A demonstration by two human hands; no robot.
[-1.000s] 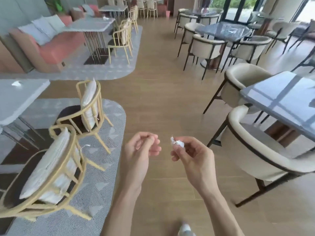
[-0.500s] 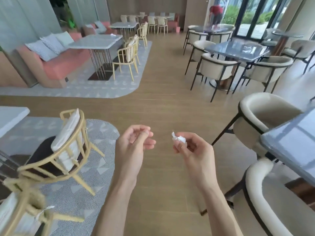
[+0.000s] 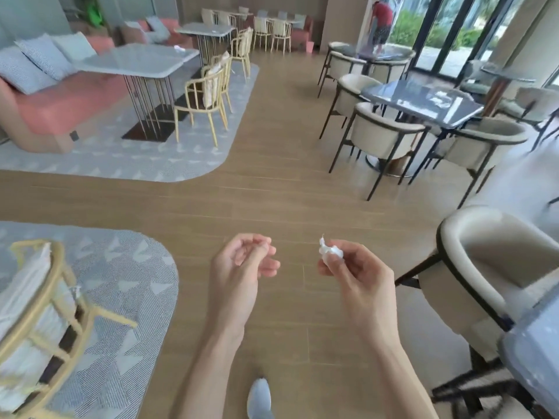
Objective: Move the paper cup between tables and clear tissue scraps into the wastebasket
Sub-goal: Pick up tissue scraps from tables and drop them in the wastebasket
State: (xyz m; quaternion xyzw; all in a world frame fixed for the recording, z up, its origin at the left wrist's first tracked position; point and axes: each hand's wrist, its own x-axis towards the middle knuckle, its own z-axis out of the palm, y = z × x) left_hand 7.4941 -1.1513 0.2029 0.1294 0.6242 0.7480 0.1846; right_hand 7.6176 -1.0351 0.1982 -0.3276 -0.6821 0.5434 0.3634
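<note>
Both hands are raised in front of the body over a wooden floor (image 3: 272,189), apart from each other. The right hand (image 3: 355,276) pinches a small white tissue scrap (image 3: 329,251) between thumb and curled fingers, the scrap sticking up above the fingertips with a little twisted point at its top. The left hand (image 3: 242,267) has its fingers loosely curled with the thumb near them; it seems to hold nothing, though the inside of the curl is partly hidden. Below, between the forearms, the toe of a pale shoe (image 3: 259,399) shows on the floor. At lower left stands a cream-framed chair (image 3: 45,322) with a white cushion, on a grey patterned rug (image 3: 127,291). At the right edge a rounded beige armchair (image 3: 490,267) sits beside the corner of a grey-blue surface (image 3: 532,358). Farther off on the right, a dark glossy surface (image 3: 423,99) ringed by similar armchairs carries some small white bits, too blurred to name. On the left, a pale surface (image 3: 136,60) on thin metal legs stands by a pink sofa (image 3: 60,107) with grey cushions, a small white thing lying near its far edge. A person in a red top (image 3: 382,22) bends over a distant table by the glass doors.
</note>
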